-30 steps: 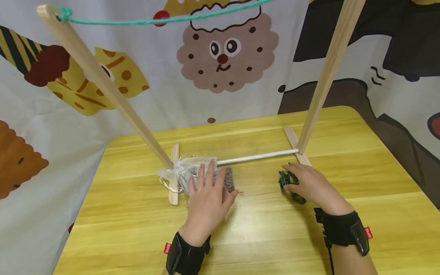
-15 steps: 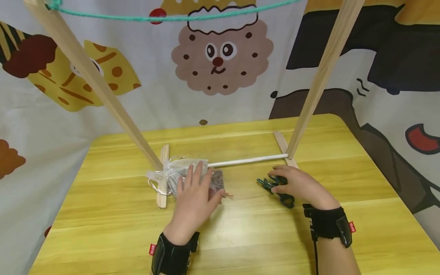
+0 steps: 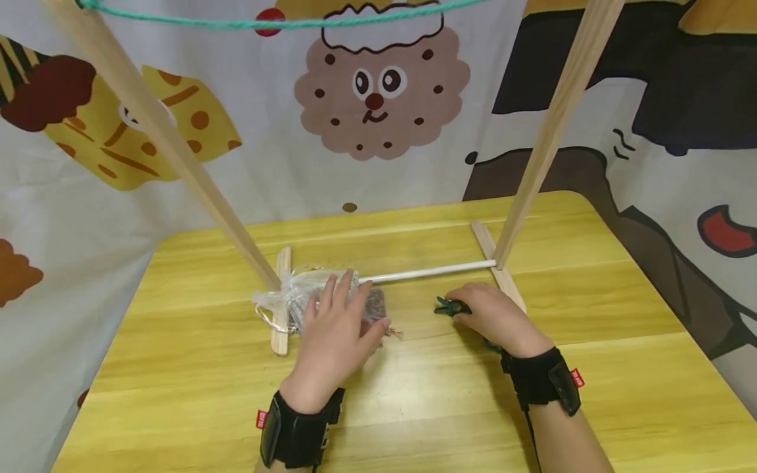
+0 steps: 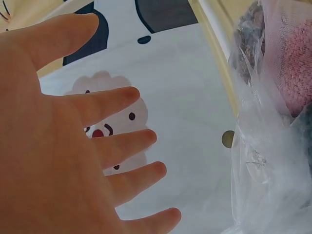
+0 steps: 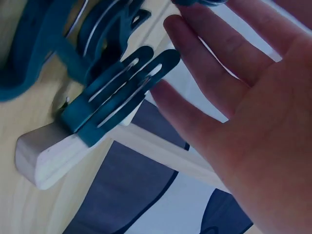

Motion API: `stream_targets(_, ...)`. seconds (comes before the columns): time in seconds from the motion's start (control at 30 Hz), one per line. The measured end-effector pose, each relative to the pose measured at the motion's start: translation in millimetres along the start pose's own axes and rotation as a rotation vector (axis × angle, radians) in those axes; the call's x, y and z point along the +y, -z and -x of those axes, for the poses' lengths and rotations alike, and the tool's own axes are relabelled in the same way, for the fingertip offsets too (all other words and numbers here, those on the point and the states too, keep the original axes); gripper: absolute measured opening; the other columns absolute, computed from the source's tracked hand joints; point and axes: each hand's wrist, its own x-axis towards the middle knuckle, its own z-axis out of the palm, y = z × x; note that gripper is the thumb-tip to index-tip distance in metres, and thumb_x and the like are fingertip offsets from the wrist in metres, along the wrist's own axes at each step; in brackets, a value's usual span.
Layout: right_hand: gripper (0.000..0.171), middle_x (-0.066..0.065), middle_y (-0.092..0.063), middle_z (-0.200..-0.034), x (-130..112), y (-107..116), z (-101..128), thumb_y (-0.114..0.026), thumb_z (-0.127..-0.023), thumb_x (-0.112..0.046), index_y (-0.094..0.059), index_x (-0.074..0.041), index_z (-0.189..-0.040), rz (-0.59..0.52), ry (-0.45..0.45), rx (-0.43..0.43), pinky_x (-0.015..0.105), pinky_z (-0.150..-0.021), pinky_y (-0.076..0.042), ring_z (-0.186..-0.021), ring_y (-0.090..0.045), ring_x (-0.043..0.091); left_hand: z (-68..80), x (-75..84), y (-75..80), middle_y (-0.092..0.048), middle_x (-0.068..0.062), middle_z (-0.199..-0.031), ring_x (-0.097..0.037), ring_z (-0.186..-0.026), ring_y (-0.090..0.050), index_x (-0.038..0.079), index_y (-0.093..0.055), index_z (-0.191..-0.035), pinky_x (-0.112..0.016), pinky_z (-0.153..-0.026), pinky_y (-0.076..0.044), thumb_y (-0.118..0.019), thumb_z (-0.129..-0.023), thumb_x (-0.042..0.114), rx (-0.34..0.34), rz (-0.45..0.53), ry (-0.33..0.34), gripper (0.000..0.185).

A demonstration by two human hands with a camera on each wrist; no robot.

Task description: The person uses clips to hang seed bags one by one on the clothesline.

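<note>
My left hand lies flat, fingers straight, on a sheer white drawstring bag with dark contents, beside the rack's left foot. In the left wrist view the palm hovers spread beside the bag. My right hand rests with relaxed fingers over dark green clothes pegs on the table. The right wrist view shows the teal pegs by the straight fingers, not gripped.
A wooden drying rack has two slanted posts, a white crossbar, flat feet and a green rope across the top. It stands on a yellow wooden table. A cartoon-print cloth hangs behind.
My right hand has slid left across the table, and the green pegs moved left with it. The left hand stays on the bag.
</note>
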Motion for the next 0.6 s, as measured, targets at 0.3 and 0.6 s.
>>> stream_targets(0.3,0.016,-0.004,-0.063,-0.088,-3,0,1,-0.068,-0.079,-0.013,-0.067,-0.015,-0.094,0.051,0.032,0.041,0.034,-0.068,-0.048,-0.079,-0.058,0.015,1.0,2.2,-6.6,-0.023,-0.011,-0.144,-0.032,-0.132,-0.015,0.02,-0.041,-0.134,-0.058,-0.1,-0.015,-0.047,-0.084,0.056,-0.003,-0.051,-0.043,0.062)
stream_targets(0.6,0.02,-0.009,-0.059,-0.076,-32,2,-1,-0.064,-0.083,-0.022,-0.065,-0.014,-0.101,0.052,0.097,0.067,0.022,-0.053,-0.042,-0.058,-0.049,0.001,1.4,4.8,-8.1,-0.029,-0.01,-0.142,-0.032,-0.13,-0.021,0.02,-0.048,-0.127,-0.054,-0.101,-0.019,-0.058,-0.072,0.062,-0.009,-0.071,-0.082,0.07)
